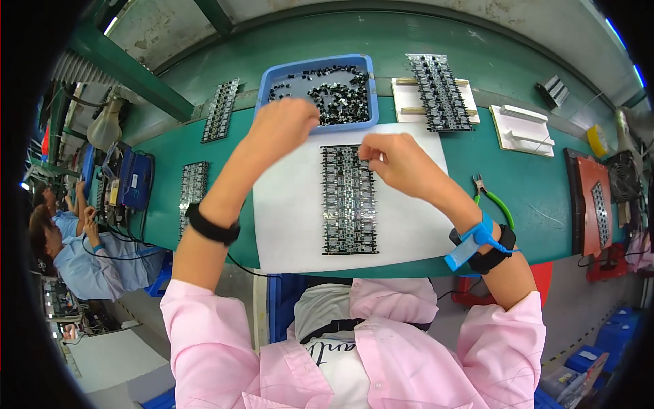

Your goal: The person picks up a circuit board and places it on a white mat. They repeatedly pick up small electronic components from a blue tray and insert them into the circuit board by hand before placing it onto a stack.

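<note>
A panel of joined circuit boards [349, 204] lies flat on a white sheet [286, 204] in front of me. My right hand [398, 158] is at the panel's upper right edge, its thumb and fingertips pinched together; anything between them is too small to make out. Over the near left rim of a blue tray [373, 102] is my left hand [289, 121], its fingers curled closed and hiding what they may hold. Many small black components [340, 99] are scattered inside that tray.
More circuit board panels lie at the left, and one stack [439, 92] rests on a white holder at the back right. Beside it is another white holder [523, 129]. Green-handled cutters [494, 198] lie on the right. A co-worker [102, 245] sits at far left.
</note>
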### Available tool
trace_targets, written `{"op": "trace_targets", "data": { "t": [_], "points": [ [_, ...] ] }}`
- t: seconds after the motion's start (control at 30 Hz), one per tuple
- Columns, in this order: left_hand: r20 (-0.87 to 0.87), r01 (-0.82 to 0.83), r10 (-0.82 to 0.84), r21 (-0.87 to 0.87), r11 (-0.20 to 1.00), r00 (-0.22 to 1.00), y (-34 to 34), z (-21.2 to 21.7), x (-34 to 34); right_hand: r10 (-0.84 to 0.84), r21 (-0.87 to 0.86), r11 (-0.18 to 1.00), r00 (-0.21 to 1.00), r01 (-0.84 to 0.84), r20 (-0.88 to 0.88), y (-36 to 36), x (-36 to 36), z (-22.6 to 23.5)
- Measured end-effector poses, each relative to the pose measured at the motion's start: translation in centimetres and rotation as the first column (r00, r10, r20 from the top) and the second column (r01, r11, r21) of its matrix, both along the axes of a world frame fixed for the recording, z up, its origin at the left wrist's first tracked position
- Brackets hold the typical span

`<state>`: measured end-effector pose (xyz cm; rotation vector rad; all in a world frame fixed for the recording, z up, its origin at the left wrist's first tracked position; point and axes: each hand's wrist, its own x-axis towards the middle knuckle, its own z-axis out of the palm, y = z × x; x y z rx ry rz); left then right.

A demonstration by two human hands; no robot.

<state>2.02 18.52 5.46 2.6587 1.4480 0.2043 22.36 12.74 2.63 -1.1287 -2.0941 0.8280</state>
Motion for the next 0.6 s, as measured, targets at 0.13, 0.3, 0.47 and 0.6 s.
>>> {"op": "trace_targets", "data": {
  "t": [0.13, 0.3, 0.47, 0.6],
  "points": [
    [-0.067, -0.079, 0.083, 0.065, 0.995, 0.994, 4.5, -2.5, -0.4, -0.074, 0.099, 0.993, 0.987, 0.061, 0.141, -1.6, 0.5, -2.0],
    [-0.035, -0.116, 0.117, 0.03, 0.993, 0.993, 4.8, -3.7, 0.9, -0.115, 0.196, 0.978, 0.968, 0.071, 0.222, -3.0, 0.9, -2.7],
    [0.065, -0.091, 0.086, 0.068, 0.994, 0.994, 4.6, -3.5, 1.0, -0.161, 0.193, 0.973, 0.971, 0.126, 0.176, -3.9, 1.4, -2.9],
    [0.17, -0.086, 0.07, 0.091, 0.992, 0.983, 4.8, -4.5, 0.1, -0.188, 0.234, 0.96, 0.971, 0.151, 0.145, -4.3, 1.3, -3.4]
  ]
}}
